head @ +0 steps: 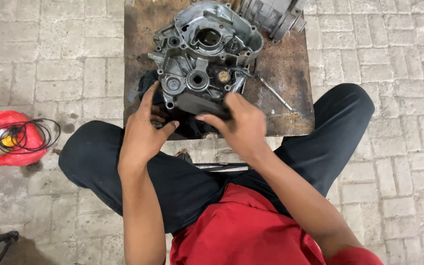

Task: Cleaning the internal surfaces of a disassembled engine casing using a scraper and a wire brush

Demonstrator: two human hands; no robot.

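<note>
At the near edge of the desk (290,73), both hands grip the engine case (204,54): left hand (143,130) curled under its dark lower corner, right hand (236,122) pressed flat on top. Case lies open and grey, bearings showing, apparently stripped; a rod (273,91) lies beside

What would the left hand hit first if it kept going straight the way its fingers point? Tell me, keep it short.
The left hand points up and away from the body, fingers already at the near-left edge of the grey metal engine casing. Going straight on, it would likely meet that casing first, near its lower-left bosses; exact depth is unclear.
</note>
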